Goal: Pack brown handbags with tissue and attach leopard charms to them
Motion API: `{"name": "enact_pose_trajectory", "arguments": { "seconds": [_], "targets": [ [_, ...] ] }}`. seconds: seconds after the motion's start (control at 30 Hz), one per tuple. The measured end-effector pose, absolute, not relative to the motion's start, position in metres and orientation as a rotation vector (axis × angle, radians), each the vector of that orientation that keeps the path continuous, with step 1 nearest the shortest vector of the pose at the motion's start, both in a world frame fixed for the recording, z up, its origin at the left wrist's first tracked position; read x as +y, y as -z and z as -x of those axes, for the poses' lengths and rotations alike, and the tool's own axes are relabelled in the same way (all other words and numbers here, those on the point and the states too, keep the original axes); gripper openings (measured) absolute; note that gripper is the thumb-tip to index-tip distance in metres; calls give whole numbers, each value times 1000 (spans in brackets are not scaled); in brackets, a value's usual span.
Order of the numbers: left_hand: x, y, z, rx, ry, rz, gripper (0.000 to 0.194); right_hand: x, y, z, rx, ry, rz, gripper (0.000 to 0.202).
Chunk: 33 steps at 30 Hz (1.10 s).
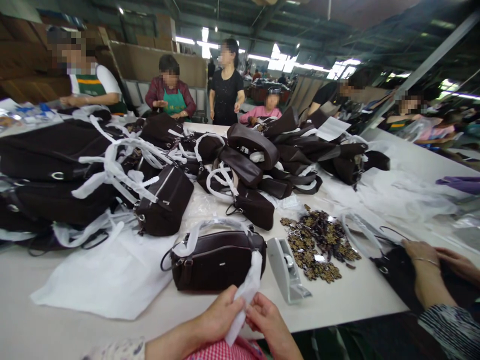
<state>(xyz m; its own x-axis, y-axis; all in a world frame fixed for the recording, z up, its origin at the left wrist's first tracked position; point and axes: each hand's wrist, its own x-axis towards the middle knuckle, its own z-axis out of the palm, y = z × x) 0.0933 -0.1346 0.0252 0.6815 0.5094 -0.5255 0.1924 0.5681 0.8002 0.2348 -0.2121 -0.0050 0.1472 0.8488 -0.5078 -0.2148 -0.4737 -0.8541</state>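
Observation:
A dark brown handbag (219, 262) stands upright on the table in front of me, its raised handle wrapped in white material. From its right side a white wrapped strap (249, 280) runs down toward me. My left hand (221, 312) is closed around the lower part of this strap. Close beside it, my right hand (264, 315) pinches the strap's right edge with bent fingers. A grey tape dispenser (287, 270) sits just right of the bag. Farther right lies a pile of brown and gold tags (318, 242).
Piled dark bags (247, 165) spread across the back and left. A white sheet (112, 275) lies at the left front. At the right, another person's hands (423, 257) rest on a dark bag. Several people are across the table.

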Motion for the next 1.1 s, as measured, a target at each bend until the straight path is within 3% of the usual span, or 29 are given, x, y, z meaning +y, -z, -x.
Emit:
{"name": "enact_pose_trajectory", "arguments": {
  "seconds": [0.2,0.33,0.4,0.47,0.6,0.8,0.97,1.1],
  "targets": [
    [-134,-18,-88,971,-162,-1021,12,-211,18,-218,-577,-1439,1350,28],
    [-135,-9,-90,1002,-248,-1024,11,-206,36,-201,-412,-1348,1402,41],
    [-136,-7,-89,978,-254,-1031,23,-205,41,-197,-330,-1315,1407,46],
    [-135,-8,-87,957,-254,-1050,48,-204,43,-196,-283,-1250,1454,48],
    [-132,-15,-82,931,-256,-1087,87,-201,41,-200,-314,-1204,1572,40],
    [-128,-22,-78,916,-161,-1065,95,-198,31,-195,-246,-1524,1307,20],
    [-127,-19,-76,934,-223,-1077,99,-197,26,-187,68,-1717,846,30],
    [-129,-8,-76,965,-261,-1061,97,-195,28,-186,189,-1732,822,29]
  ]
}}
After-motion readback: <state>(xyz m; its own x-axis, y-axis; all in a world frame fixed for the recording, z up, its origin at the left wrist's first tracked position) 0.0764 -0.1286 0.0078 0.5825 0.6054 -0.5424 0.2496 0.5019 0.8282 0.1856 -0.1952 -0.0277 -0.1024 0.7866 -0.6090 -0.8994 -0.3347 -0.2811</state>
